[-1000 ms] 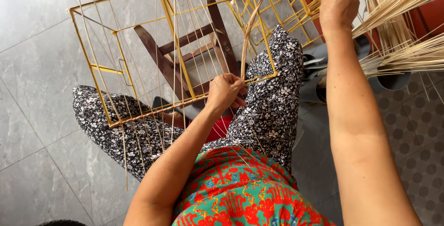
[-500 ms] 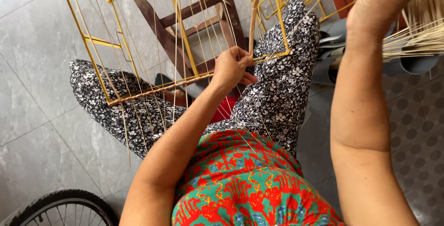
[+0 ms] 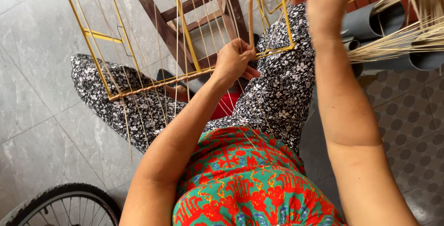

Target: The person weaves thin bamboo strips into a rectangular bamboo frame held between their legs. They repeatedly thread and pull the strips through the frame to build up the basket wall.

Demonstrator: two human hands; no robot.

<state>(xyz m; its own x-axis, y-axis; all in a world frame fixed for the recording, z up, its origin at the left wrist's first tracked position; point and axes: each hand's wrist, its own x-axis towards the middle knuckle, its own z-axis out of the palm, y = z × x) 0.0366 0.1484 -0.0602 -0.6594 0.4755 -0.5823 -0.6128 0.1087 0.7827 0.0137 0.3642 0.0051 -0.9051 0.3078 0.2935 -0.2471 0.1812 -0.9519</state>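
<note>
A yellow metal frame point(image 3: 99, 64) threaded with thin bamboo strips rests across my lap, over black-and-white flowered trousers. My left hand point(image 3: 235, 62) is closed on the frame's lower rim and pinches the base of one flat bamboo strip point(image 3: 251, 9) that stands upright. My right hand point(image 3: 323, 2) is raised at the top of the view, fingers closed near the upper end of that strip; what it grips is partly cut off by the picture's edge.
A dark wooden stool point(image 3: 194, 18) stands under the frame. Bundles of bamboo strips point(image 3: 407, 27) stick out of grey pipes point(image 3: 393, 22) at the right. A bicycle wheel point(image 3: 60, 205) is at the bottom left, on grey floor tiles.
The view has tilted down and nearer. My right hand has come in from the far right toward the upright strip. My left hand stays on the frame's rim.
</note>
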